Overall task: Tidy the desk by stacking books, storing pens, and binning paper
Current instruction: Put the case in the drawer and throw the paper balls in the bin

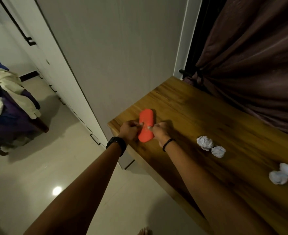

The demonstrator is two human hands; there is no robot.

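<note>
An orange-red pencil case [146, 124] lies near the left end of the wooden desk [199, 112]. My left hand [128, 131] grips its left side and my right hand [160, 131] pinches its right side, fingers curled at the case's middle. Whether the case is open is hidden by my fingers. Several crumpled white paper balls lie on the desk to the right: one pair [211, 146] close by and another pair [283, 175] near the right edge of view. No books or pens are visible.
A grey wall stands behind the desk's left end, and a dark brown curtain [251, 65] hangs along its far side. White cupboard doors [43, 65] line the left. A chair piled with clothes [7, 102] stands on the tiled floor at left.
</note>
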